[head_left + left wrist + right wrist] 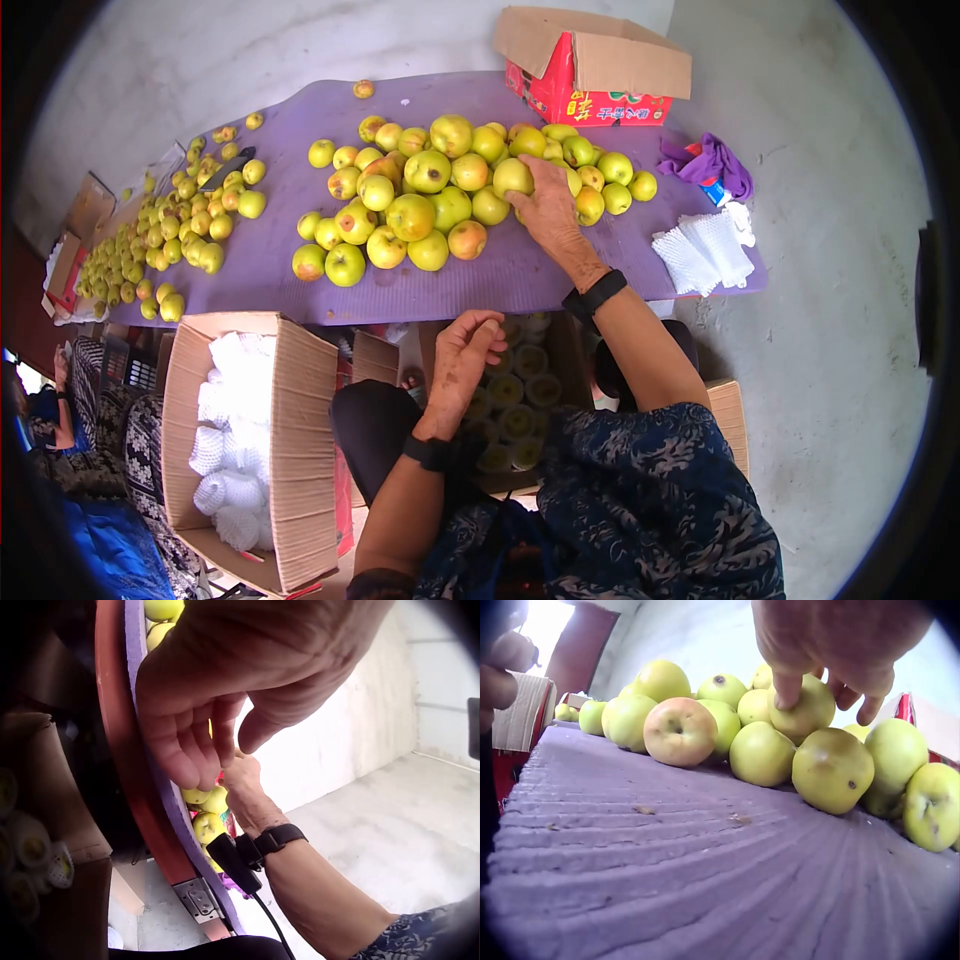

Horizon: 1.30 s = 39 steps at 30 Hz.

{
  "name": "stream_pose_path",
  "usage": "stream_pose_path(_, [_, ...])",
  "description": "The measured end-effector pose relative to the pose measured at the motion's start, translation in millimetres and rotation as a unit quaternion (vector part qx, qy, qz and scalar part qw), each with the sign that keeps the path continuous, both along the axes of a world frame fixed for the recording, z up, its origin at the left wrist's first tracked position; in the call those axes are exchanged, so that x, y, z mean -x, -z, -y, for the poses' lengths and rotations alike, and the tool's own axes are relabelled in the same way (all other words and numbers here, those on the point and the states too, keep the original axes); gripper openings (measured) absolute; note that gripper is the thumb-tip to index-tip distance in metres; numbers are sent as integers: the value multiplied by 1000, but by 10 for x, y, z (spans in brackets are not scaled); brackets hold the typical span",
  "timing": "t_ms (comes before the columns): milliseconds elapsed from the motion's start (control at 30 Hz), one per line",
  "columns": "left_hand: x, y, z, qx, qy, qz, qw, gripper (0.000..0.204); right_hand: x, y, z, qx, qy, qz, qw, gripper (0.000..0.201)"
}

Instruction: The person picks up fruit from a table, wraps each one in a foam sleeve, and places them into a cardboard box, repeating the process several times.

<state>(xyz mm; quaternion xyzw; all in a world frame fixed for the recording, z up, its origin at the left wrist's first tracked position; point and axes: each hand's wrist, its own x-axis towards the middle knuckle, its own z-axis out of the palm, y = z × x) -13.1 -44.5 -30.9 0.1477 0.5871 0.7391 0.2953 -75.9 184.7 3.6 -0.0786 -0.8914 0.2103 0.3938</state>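
Observation:
My right hand [550, 210] reaches over the pile on the table and holds a yellow-green apple [513, 177]. In the right wrist view the thumb lies on the near side of that apple [808, 712], with the fingers around its far side. More apples [411, 216], some blushed red, are heaped to the left of it. Near the table's front edge my left hand [462, 362] hovers above an open carton with apples in foam nets [515, 420]. Its fingers [180, 754] curl loosely with nothing between them and the thumb.
A purple cloth [260, 285] covers the table. White foam nets [703, 250] and a purple rag [722, 165] lie at its right end, a red carton [590, 75] behind. Another carton [305, 450] of foam nets stands left. Smaller apples [165, 235] spread farther left.

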Motion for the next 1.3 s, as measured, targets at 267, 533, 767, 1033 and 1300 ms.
stream_pose_path(267, [-46, 16, -80, 31, -37, -92, 995, 33, -631, -115, 193, 464, -101, 59, 878, 52])
stream_pose_path(533, [-57, 18, -97, -37, 91, 86, 991, 59, -1251, 165, 331, 403, -218, 89, 885, 47])
stream_pose_path(767, [-32, 96, -149, -109, 212, 200, 950, 51, -1646, 38, 676, 21, -144, 65, 987, 53])
stream_pose_path(1033, [-134, 124, -148, -128, 186, 137, 965, 44, -1761, 73, 751, -56, -134, 49, 988, 50])
stream_pose_path(1300, [-151, 111, -166, -127, 186, 143, 964, 38, -1979, -111, 716, -1, -144, 69, 987, 49])
